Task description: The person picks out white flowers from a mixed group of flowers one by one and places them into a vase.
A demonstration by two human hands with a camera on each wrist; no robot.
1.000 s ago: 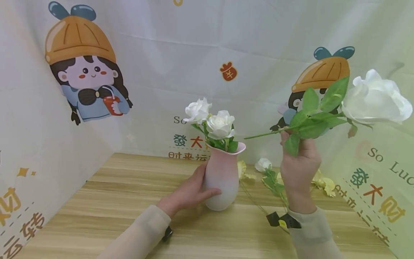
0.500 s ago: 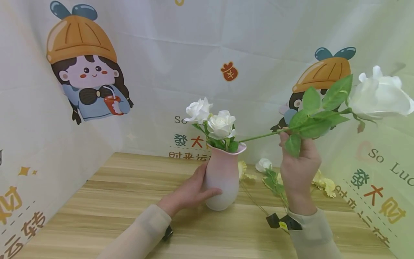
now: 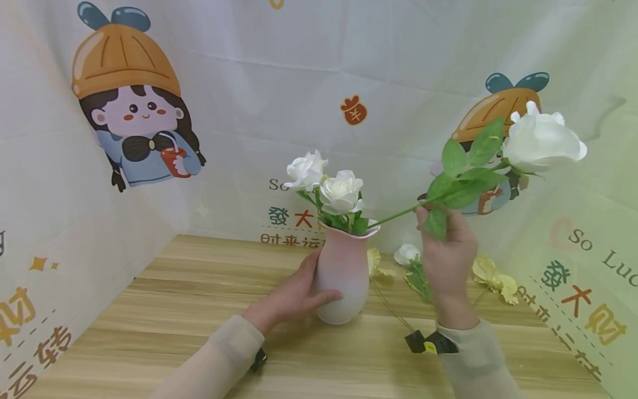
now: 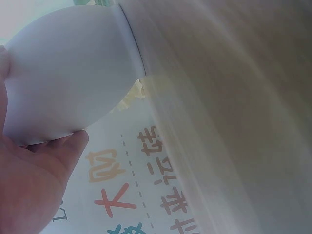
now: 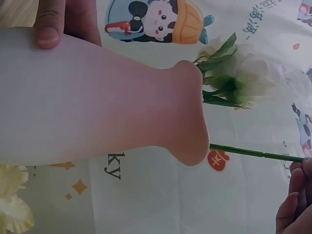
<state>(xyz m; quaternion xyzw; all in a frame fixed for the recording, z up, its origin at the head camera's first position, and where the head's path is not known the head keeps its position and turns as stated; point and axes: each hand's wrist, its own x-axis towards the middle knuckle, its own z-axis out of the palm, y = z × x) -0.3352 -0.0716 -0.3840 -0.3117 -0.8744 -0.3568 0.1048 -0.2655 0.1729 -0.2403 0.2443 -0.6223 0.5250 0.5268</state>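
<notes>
A pink-to-white vase stands upright on the wooden table, two white roses rising from its mouth. My left hand grips the vase's left side, thumb across its front; the left wrist view shows fingers round the white body. To the right, my right hand pinches the green stem of another white rose, held slanting with its bloom up and right. That stem reaches down to the vase's rim, and its lower end is hidden at the mouth.
Behind the right arm lie a white rose and yellow flowers on the table. Another yellow flower lies just right of the vase. A printed cloth hangs behind and at both sides.
My right hand has moved left with the rose, bringing the stem's lower end from beside the vase to its mouth. The left hand and vase have stayed in place.
</notes>
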